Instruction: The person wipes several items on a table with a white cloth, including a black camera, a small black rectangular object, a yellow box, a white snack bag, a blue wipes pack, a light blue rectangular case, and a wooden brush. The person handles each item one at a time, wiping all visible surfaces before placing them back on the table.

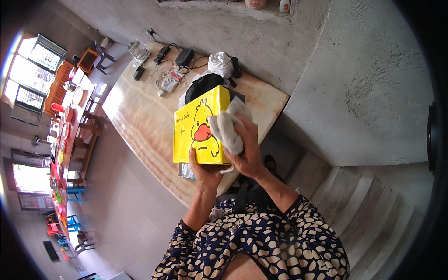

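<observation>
Fingers of her left hand [204,169] cup the yellow duck box [198,128] from beneath, above the desk [140,121]; her right hand [247,149] grips a soft grey cloth [226,128] against its face. Likely light, stiff cardboard, best held by its bottom edge.

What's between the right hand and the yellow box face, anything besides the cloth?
Only the pale cloth. The right hand presses it against the duck-printed face of the yellow box; nothing else visible lies between them. The left hand grips the box's bottom edge directly, bare skin on cardboard.
</observation>
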### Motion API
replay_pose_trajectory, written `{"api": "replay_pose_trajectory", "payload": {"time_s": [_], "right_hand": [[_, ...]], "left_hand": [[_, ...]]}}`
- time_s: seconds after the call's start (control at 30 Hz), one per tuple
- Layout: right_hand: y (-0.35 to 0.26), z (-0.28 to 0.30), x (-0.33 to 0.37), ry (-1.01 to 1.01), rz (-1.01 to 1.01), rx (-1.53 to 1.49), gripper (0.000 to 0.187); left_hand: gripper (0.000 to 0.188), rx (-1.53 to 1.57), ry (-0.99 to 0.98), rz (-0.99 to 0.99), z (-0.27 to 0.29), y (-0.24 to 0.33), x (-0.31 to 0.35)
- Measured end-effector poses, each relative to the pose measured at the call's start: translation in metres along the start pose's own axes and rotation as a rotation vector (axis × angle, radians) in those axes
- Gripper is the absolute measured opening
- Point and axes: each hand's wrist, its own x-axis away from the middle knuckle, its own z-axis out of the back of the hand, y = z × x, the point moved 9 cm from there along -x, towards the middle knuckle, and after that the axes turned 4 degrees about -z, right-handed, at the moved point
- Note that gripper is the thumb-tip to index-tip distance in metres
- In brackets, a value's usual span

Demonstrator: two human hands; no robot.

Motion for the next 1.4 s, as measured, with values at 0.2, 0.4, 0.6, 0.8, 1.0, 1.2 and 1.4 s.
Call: {"api": "replay_pose_trajectory", "payload": {"time_s": [0.2,0.4,0.6,0.8,1.0,1.2,1.4], "right_hand": [[-0.027,0.004,0.031,-0.062,0.222,0.223,0.043],[-0.016,0.024,-0.003,-0.093,0.226,0.290,0.043],[0.034,0.046,-0.039,0.091,0.043,0.382,0.046],[0.006,0.004,-0.003,-0.355,0.117,0.703,0.037],[-0.014,-0.039,0.043,-0.603,0.164,0.400,0.050],[0.051,-0.029,0.013,-0.454,0.044,0.510,0.064],[0.093,-0.022,-0.005,-0.187,-0.127,0.478,0.068]], "left_hand": [[0.063,0.079,0.019,0.014,-0.007,-0.001,0.001],[0.064,0.041,0.019,0.172,-0.011,-0.016,0.013],[0.070,0.007,0.019,0.277,0.002,-0.037,0.021],[0.062,-0.161,0.106,0.190,0.027,-0.027,0.007],[0.041,0.025,-0.056,0.260,0.047,-0.036,-0.015],[0.042,-0.463,-0.022,0.097,0.049,-0.023,-0.006],[0.073,-0.620,0.074,-0.025,0.050,-0.009,-0.013]]}}
